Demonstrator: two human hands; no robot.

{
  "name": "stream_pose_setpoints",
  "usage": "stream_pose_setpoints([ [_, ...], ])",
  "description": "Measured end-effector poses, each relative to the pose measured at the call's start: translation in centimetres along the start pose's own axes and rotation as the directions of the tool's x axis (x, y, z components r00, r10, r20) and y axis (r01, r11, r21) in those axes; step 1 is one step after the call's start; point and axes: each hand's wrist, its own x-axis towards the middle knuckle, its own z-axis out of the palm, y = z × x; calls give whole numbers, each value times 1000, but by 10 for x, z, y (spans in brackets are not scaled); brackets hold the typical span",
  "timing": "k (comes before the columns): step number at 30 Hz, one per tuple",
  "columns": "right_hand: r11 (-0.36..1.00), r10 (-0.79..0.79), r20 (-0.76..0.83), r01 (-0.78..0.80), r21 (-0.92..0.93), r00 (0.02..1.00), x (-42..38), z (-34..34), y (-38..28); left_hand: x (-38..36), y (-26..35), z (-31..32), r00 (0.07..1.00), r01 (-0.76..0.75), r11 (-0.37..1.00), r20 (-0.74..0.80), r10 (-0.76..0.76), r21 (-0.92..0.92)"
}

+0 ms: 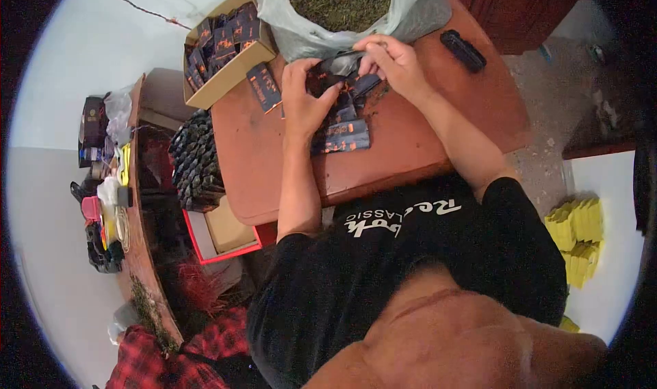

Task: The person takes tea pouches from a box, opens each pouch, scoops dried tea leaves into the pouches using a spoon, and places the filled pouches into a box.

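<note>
The left hand (pixel 306 100) and the right hand (pixel 395 62) both hold a small dark packet (pixel 321 78). The left hand has one side between its thumb and fingers, and the right hand pinches the top edge. The packet is over the table (pixel 253 177), just beside a big plastic bag (pixel 431 13) of dry, crumbly bits (pixel 339 4). More flat packets (pixel 345 136) lie under the hands. A box (pixel 226 78) full of packets sits to the left, and a black thing (pixel 463 51) lies to the right.
</note>
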Motion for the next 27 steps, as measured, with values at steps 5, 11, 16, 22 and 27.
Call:
stream_pose_setpoints([
  [5,1000,-3,3,3,-7,1000,-1,-1,4,-1,-1,1,997,71,997,15,-70,-31],
  [11,1000,-12,-10,12,-19,1000,-1,-2,0,-2,-9,10,993,89,988,-60,-98,-128],
  [16,996,-66,-3,65,-60,998,-2,-5,2,1,-5,7,998,48,998,-45,-50,-36],
  [22,999,-25,-61,27,29,998,0,-6,2,-2,-11,9,999,40,999,-22,-40,-27],
  [27,999,34,-22,-34,1,999,-2,-5,1,-3,-5,8,998,65,994,28,-63,-86],
])
